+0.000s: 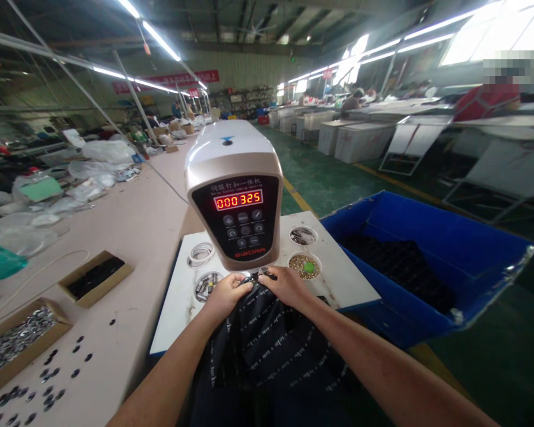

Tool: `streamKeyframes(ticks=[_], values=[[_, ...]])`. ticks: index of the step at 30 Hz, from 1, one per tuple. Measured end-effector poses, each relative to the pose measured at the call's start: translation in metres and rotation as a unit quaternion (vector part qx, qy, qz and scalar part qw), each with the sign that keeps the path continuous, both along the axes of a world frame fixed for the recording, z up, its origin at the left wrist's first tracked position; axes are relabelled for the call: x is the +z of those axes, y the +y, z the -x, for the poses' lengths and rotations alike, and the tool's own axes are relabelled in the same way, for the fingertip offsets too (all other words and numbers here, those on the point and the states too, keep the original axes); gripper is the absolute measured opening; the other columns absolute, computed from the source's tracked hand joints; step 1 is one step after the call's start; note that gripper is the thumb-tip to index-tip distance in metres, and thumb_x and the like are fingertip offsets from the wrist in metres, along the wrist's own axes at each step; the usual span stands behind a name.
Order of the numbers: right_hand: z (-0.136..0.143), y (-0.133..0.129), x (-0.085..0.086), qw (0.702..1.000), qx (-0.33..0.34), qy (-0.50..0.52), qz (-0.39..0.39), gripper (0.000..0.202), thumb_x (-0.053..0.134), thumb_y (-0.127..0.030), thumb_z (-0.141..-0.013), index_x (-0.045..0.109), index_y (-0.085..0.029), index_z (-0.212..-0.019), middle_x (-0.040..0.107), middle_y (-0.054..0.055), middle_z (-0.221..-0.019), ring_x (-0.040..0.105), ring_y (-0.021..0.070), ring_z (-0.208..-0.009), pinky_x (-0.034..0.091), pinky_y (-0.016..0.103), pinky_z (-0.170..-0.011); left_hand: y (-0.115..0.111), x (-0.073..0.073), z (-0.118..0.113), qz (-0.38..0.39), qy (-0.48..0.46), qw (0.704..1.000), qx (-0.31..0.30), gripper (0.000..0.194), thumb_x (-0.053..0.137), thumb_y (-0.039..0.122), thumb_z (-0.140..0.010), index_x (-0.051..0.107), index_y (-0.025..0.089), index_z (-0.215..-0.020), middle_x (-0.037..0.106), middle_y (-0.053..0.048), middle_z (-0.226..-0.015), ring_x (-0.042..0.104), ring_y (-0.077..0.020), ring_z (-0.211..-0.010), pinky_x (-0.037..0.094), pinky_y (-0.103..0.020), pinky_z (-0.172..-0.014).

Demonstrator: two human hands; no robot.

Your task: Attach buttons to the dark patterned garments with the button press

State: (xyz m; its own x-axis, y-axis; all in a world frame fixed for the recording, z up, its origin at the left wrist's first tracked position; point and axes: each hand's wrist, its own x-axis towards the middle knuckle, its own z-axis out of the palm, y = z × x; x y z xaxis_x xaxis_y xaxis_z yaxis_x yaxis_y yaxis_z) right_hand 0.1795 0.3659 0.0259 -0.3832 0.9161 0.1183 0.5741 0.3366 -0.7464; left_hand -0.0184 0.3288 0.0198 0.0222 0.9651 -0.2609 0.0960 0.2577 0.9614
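In front of me stands a white and gold button-attaching machine [235,196] with a red display reading 000325. A dark garment with rows of small white print [276,338] hangs from its front edge over my lap. My left hand [226,295] pinches the garment's edge between thumb and fingers, just below the machine head. Close beside it, my right hand [285,284] grips the same edge. Both hands are over the white machine table [173,320]. The machine's lower working parts are hidden behind the head and my fingers.
Cups in the tabletop hold metal parts [207,286] and brass-coloured pieces [299,267]. Left, a long table carries a box of shiny metal pieces [18,338], a box of dark pieces [95,279] and scattered black discs [48,391]. A blue bin [382,314] with dark cloth stands right.
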Motion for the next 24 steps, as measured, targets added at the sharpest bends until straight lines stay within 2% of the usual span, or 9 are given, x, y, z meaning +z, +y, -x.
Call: streamKeyframes(ticks=[4,10,15,24], values=[[-0.0022,0.0021,0.0007,1.000,0.010,-0.010,-0.001,0.024,0.057,-0.036,-0.093,0.075,-0.021,-0.093,0.076,0.003,-0.087,0.067,0.0209,-0.083,0.039,0.026,-0.070,-0.0038,-0.0010,-0.0024,-0.033,0.000,0.999,-0.010,0.037,0.077,0.040,-0.068,0.061,0.019,-0.094,0.069,0.001,-0.081,0.063,-0.0185,-0.077,0.044,-0.028,-0.073],[-0.0016,0.0065,-0.0031,1.000,-0.007,-0.016,0.008,0.024,0.062,-0.033,-0.090,0.071,-0.019,-0.107,0.077,0.008,-0.106,0.069,0.0243,-0.098,0.043,0.028,-0.080,-0.0081,0.0025,-0.0024,-0.026,-0.006,0.999,-0.029,0.033,0.070,0.036,-0.072,0.058,0.019,-0.097,0.068,0.002,-0.081,0.062,-0.0179,-0.077,0.045,-0.028,-0.072],[-0.0004,0.0067,-0.0021,1.000,-0.014,-0.021,0.009,0.019,0.063,-0.032,-0.089,0.071,-0.018,-0.100,0.077,0.008,-0.100,0.069,0.0239,-0.094,0.043,0.028,-0.077,-0.0093,0.0061,-0.0033,-0.025,-0.005,0.999,-0.032,0.035,0.068,0.037,-0.071,0.057,0.018,-0.098,0.069,0.000,-0.084,0.064,-0.0185,-0.079,0.046,-0.029,-0.075],[-0.0013,0.0066,-0.0057,1.000,-0.027,-0.009,0.009,0.017,0.064,-0.034,-0.087,0.069,-0.019,-0.094,0.075,0.006,-0.093,0.068,0.0240,-0.090,0.042,0.029,-0.075,-0.0085,0.0036,-0.0045,-0.031,0.026,0.999,-0.024,0.038,0.066,0.041,-0.069,0.058,0.018,-0.098,0.071,-0.001,-0.084,0.066,-0.0203,-0.081,0.049,-0.030,-0.075]])
